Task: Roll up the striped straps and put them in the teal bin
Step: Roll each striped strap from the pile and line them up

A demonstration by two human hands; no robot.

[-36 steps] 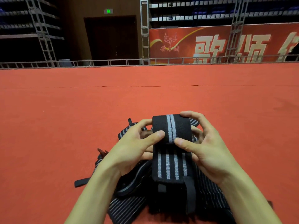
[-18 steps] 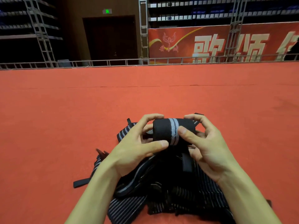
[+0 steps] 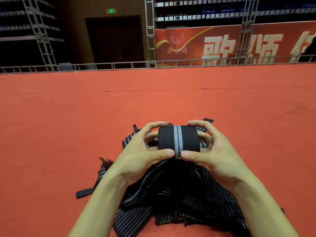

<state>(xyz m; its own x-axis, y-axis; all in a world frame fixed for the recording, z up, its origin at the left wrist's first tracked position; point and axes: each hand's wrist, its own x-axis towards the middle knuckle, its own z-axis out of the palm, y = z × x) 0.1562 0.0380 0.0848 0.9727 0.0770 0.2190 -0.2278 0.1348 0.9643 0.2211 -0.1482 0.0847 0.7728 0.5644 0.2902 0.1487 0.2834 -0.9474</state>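
Black rolled strap (image 3: 178, 140), axis left-right, held by left hand (image 3: 140, 158) and right hand (image 3: 218, 159).

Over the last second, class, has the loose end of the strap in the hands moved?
Yes. It rose off the strap pile and is wound into the roll gripped by the left hand and right hand.

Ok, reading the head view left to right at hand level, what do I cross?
Loose black strap end on the carpet → left hand → rolled striped strap, gripped between both hands → right hand. The pile of unrolled straps spreads beneath all of these, so it has no clear place.
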